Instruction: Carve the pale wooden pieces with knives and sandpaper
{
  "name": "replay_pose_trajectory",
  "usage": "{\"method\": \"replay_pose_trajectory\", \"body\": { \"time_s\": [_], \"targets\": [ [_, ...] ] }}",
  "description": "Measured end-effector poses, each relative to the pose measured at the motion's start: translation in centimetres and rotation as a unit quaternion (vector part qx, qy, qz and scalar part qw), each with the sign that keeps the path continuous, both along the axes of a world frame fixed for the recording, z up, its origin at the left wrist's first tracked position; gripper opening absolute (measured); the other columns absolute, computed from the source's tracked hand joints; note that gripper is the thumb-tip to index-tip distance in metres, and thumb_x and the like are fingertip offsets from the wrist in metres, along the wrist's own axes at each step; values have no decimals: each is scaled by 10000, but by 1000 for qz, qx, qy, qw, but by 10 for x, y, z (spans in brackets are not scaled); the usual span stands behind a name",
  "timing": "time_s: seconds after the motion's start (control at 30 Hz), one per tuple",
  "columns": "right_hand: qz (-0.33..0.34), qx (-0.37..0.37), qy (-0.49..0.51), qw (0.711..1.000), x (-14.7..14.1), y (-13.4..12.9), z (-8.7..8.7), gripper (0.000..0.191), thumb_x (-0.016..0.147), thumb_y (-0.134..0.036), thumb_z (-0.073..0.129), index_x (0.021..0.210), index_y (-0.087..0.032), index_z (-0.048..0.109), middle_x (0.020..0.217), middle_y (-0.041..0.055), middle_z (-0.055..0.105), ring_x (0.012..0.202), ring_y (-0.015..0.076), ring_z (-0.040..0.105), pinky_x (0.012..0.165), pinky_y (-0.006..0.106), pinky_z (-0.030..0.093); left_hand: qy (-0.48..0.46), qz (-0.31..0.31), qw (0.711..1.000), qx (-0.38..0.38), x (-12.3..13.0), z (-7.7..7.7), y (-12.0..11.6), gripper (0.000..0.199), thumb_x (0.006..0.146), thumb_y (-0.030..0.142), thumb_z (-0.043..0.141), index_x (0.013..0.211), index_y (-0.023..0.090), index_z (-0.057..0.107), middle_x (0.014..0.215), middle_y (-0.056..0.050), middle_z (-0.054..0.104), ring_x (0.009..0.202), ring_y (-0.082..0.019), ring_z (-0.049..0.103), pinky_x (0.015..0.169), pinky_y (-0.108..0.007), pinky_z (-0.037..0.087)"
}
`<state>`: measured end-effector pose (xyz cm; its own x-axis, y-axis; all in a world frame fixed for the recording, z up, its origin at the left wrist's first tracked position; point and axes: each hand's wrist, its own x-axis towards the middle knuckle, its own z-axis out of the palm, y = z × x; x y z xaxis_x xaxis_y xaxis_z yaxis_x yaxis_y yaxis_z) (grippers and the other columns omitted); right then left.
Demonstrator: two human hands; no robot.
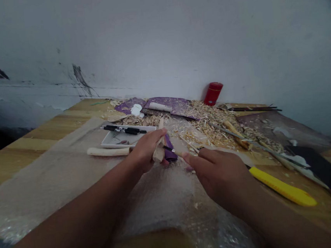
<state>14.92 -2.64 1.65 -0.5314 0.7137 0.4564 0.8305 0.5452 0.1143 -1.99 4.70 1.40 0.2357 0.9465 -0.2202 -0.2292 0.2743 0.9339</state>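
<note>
Left hand (144,151): fingers closed around a wooden piece (158,155), its far end projecting beyond them, its near end exposed beside them. Right hand (219,169): fingers gripping a carving tool (178,153), blade directed at the wood's right side; contact cannot be determined. Both hands are above bubble wrap (71,176) on the worktop (57,128).

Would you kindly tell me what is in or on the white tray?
Black pen-like items lie across the white tray; small items inside are too blurred to identify. The left hand hides its near right corner.
</note>
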Motion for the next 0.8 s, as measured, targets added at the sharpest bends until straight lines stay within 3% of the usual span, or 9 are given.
{"method": "replay_pose_trajectory", "body": {
  "time_s": [0.17,0.57,0.8],
  "targets": [
    [30,-72,105,991,-1,5,-2,293,810,-166,402,1044,-216,571,674,17,557,598,120,500,538,224,331,25,-10,1000,7,0,-1,-2,272,709,394,510,578,157,480,444,21,476,324,-113,465,302,-245,396],
    [-15,40,-5,999,4,2,5,277,821,-250,418,1044,-300,575,606,-7,520,547,127,452,510,264,250,-8,2,1000,-14,4,-6,0,242,707,345,521,564,154,480,437,18,456,348,-114,453,306,-247,390],
    [-35,61,-35,997,2,-3,8,229,827,-288,422,977,-313,594,596,-8,501,554,131,429,514,280,201,2,-7,1000,-17,6,-5,-1,299,723,358,491,502,159,455,397,22,438,310,-116,433,294,-254,385]
  ]
}}
